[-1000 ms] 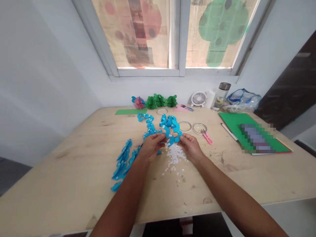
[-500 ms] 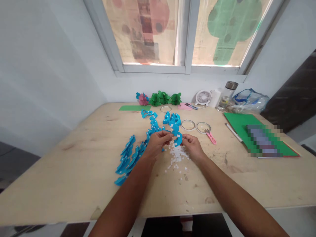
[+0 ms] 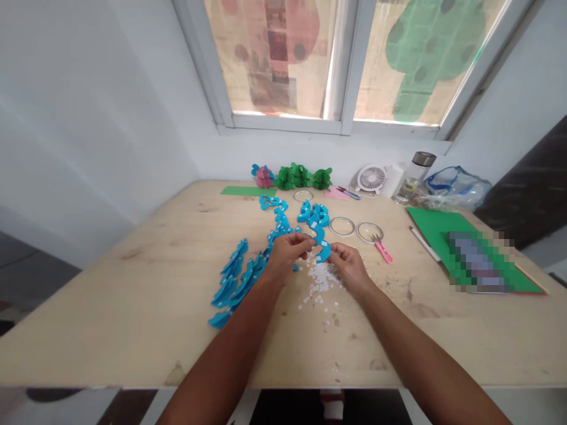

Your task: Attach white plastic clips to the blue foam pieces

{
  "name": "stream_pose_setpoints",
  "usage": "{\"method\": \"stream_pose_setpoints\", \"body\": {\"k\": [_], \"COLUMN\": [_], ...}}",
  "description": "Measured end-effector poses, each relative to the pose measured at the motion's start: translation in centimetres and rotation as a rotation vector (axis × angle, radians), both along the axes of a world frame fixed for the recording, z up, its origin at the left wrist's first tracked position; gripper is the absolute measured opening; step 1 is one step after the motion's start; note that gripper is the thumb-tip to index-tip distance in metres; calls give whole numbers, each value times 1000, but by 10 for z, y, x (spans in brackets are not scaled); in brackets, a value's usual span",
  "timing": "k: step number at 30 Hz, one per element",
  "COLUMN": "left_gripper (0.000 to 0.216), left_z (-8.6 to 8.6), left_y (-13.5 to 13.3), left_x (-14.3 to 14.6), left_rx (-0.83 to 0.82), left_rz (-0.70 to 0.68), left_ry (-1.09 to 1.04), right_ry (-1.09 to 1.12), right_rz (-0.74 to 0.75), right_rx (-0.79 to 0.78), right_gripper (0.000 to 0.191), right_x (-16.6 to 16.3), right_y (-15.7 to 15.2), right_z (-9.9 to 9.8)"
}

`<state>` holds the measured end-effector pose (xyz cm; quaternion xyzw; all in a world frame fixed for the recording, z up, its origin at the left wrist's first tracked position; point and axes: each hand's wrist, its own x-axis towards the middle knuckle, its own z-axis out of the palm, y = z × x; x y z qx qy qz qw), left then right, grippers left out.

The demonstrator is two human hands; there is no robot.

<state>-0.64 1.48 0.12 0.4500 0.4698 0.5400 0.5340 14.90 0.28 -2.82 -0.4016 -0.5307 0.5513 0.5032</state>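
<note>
Between my hands is a curved blue paper cutout (image 3: 325,252) bearing small white tape squares. My left hand (image 3: 287,252) pinches its left side, and the fingertips of my right hand (image 3: 349,264) close on its right edge. Beneath lies a scatter of small white paper bits (image 3: 322,280). Left of my left hand, rows of folded blue paper pieces (image 3: 241,280) run along the table, many with white squares on them. Just beyond my hands sits another group of blue cutouts (image 3: 313,213).
Rolls of tape (image 3: 342,226) and pink-handled scissors (image 3: 381,249) lie on the right. A green sheet (image 3: 436,227) carries a blurred-out object. Along the wall stand green paper ornaments (image 3: 300,176), a small white fan (image 3: 371,178), a glass bottle (image 3: 414,177) and a plastic bag (image 3: 458,186).
The camera view has shifted slightly, so the scene sits further right. Both hands keep hold of the blue cutout in nearly the same place.
</note>
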Motion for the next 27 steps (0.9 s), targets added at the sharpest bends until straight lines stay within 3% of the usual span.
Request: {"method": "stream_pose_setpoints", "body": {"k": [11,19,27], "left_gripper": [19,20,15], "left_z": [5,-2,3], "left_y": [-6,-3,-10], "left_x": [6,13,20], "left_rx": [15,29,18], "left_rz": [35,82,151], "left_ry": [-47,-133,-215], "right_ry": [3,-3,-19], "right_rz": [1,-28,-35], "right_rx": [5,33,47], "right_gripper": [20,23,23], "right_x": [1,-1,-1], "right_y": [2,0,-1], "right_z": [-6,0,4]}}
